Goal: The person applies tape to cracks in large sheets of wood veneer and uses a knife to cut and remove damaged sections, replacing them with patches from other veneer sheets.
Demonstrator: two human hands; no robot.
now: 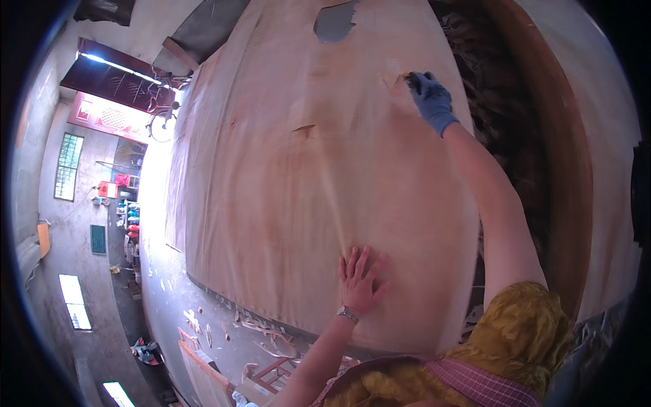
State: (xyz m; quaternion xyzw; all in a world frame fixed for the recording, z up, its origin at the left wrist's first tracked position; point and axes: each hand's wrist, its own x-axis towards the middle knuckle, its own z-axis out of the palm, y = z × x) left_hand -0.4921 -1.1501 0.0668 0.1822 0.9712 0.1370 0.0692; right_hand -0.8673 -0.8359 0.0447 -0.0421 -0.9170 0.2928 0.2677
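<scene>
so the pale wood sheet runs away from the body under both hands, bare left hand splayed flat, gripping nothing, bodyward of the small tear, gloved right hand half-curled right of it, can't tell on what

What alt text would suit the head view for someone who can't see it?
A person's bare left hand lies spread on a large pale wood sheet; the blue-gloved right hand is farther up, near the right edge. A ragged hole shows near the sheet's top.
</scene>
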